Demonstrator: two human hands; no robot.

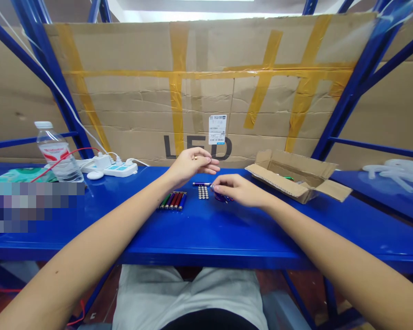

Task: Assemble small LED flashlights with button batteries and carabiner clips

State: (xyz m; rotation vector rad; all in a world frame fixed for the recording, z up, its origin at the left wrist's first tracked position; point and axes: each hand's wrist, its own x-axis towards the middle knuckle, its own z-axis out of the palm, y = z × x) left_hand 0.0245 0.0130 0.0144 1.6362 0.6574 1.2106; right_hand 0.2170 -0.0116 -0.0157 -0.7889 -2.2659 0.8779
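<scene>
Clear plastic bottle (pixel 60 158) at the far left of my view, just beside a white power strip (pixel 122 169); I'd keep my left forearm away from both. Next along, a row of tubes (pixel 174 201) in green, red and blue lies side by side on the blue table (pixel 192 233). By their shine I judge them to be metal: light, stiff, rather slick and likely to roll, so I'd take each one across the middle of its barrel. My left hand (pixel 192 161) hangs above and beyond the row, half open, fingers stretched to the right and thumb close to the forefinger; whether anything tiny sits at those tips, I cannot tell. A single blue tube (pixel 201 184) lies crosswise between my hands, just beyond a neat block of silver discs (pixel 203 192). Those discs look hard, smooth and very light, easy to scatter; I'd pinch one by its rim rather than push down on its face. Some dark blue pieces (pixel 222 198) lie partly under my right hand (pixel 237 189), too covered to make out. That hand is nearly closed, thumb and forefinger drawn together at the lone tube's right end; I can't tell what it grips, if anything. Farthest right, an open cardboard box (pixel 273 176) has soft, bendable flaps, so I'd hold it by its walls.
</scene>
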